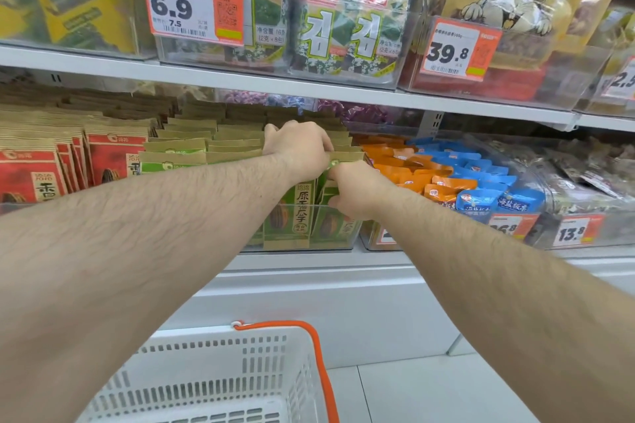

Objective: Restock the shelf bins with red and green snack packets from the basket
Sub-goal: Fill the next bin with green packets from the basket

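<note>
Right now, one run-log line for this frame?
phase: stocking | left hand: on green packets | right hand: grips green packets | bin: green | basket: below

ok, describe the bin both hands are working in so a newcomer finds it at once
Take the lower shelf, under the seaweed packs. The green packet bin sits between the red packets and the orange packets. Only here do the left hand and right hand meet.
</note>
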Available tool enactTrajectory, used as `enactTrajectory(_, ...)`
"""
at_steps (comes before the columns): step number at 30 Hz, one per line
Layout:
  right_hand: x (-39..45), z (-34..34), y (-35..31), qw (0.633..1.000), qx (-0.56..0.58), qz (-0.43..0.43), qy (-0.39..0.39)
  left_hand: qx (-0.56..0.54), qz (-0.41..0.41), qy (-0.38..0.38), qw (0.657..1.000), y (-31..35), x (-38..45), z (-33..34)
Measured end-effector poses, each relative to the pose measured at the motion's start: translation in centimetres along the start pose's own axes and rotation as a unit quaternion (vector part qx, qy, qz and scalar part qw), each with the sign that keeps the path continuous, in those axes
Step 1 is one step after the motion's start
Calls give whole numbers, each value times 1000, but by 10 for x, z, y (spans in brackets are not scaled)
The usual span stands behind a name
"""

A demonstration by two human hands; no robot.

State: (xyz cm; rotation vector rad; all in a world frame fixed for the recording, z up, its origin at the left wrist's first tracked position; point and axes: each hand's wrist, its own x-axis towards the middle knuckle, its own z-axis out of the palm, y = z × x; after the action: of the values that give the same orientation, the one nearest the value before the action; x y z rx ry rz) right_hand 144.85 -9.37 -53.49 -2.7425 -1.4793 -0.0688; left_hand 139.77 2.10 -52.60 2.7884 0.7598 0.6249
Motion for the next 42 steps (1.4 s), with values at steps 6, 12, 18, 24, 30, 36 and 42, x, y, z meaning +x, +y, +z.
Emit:
enactTrajectory(6,4,-9,11,995,60,41,66,23,23,2,999,0,-4,-2)
enactTrajectory(12,4,-8,2,994,49,27,97,60,44,-6,997,0,-7,-4)
enactTrajectory(18,4,-11,2,992,32,19,117,59,62,-23,996,-4,-10,-6)
enactTrajectory(24,7,-12,3,990,66,40,115,52,65,-29,996,-6,-10,-5)
enactTrajectory(30,-3,-9,-1,981,119,81,132,37,84,-5,996,-7,-19,-16)
enactTrajectory(36,-41,18,-45,900,102,-67,419,-81,133,187,970,-44,-99,-20)
enactTrajectory(42,-58,106,-116,974,132,-107,152,-51,30,92,994,-133,-184,0)
